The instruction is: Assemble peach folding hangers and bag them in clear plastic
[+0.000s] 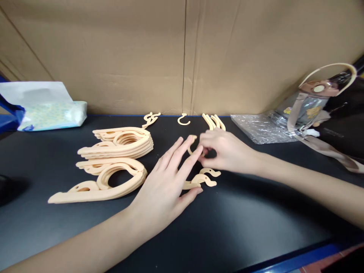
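My left hand reaches over the middle of the table, its fingers stretched out and apart. Beneath its thumb and palm lie some curved cream plastic pieces, partly hidden. My right hand is closed in a pinch on a cream hanger hook, close to my left fingertips. Folded cream hangers lie to the left in two piles, a farther stack and a nearer stack. A single hook lies at the back, between a few small curved pieces and several slim arms.
A tissue pack sits at the back left. To the right are a clear plastic bag and a tilted water bottle with a strap. Cardboard walls the back of the black table.
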Action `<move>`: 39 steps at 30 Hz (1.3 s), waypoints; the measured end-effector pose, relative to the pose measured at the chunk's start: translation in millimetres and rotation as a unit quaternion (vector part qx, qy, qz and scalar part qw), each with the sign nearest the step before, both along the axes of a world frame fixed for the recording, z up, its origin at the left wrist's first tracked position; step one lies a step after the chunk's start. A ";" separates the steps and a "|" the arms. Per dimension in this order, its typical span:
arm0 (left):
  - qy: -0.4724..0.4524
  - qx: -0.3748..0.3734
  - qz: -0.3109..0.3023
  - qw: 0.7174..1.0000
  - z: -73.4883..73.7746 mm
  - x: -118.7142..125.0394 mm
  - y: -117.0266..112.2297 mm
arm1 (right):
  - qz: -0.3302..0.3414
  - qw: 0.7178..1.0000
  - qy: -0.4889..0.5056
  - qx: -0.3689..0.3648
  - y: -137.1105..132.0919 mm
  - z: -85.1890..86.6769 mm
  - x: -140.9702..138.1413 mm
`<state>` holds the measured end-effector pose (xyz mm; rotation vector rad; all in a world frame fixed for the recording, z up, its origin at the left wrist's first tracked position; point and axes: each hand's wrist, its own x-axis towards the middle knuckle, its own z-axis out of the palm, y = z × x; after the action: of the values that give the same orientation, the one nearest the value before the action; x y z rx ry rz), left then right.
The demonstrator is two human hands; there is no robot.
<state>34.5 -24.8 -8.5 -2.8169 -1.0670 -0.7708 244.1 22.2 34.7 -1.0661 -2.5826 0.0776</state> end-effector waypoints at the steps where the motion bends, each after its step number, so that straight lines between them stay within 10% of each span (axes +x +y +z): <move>1: 0.005 -0.004 -0.005 1.000 -1.2 -0.3 0.2 | 0.025 1.000 0.008 -0.017 -10.9 -1.5 4.0; 7: 0.056 -0.076 -0.041 0.995 -3.2 -0.2 2.9 | 0.082 0.990 0.032 -0.110 -26.8 -1.1 19.9; 14: 0.074 -0.094 -0.038 0.992 -0.2 -0.2 2.5 | -0.205 0.970 -0.120 0.051 41.4 7.8 29.5; 24: 0.061 -0.101 -0.060 0.991 0.7 -1.9 -1.8 | -0.292 0.927 -0.227 0.061 84.4 -4.3 17.6; 33: 0.020 -0.127 -0.118 0.985 5.0 -2.3 -5.1 | -0.213 0.958 -0.187 0.044 33.0 -6.9 10.9; 39: -0.091 -0.226 -0.135 0.961 8.0 -4.2 -3.9 | 0.004 0.999 -0.046 0.005 4.0 -11.8 12.4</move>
<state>30.3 -28.7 -0.5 -3.3901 -1.0015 -0.9277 256.5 26.2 22.9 -1.0788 -2.6658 0.0189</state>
